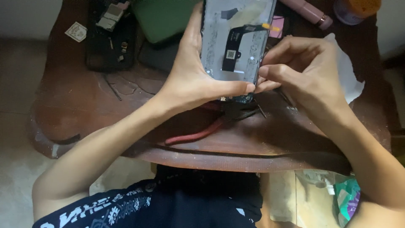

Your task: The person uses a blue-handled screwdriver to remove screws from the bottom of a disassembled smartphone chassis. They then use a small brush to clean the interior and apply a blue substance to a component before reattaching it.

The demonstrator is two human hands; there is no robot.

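Gripping an opened phone (236,38) upright above the table (126,97), the left hand (194,76) clamps its edge while the right hand (303,67) pinches fingers (270,71) at its lower corner, where a slip could tear the thin black cable (238,42).

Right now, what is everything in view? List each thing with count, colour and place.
opened phone: one, grey inside with black parts, held above the table
table: one, dark brown wood, centre
red-handled tool: one, table's near edge
green object: one, far side
black tray of small parts: one, far left
pink tube: one, far right
white sheet: one, right
left hand: grips phone's left edge
right hand: pinches at phone's right edge
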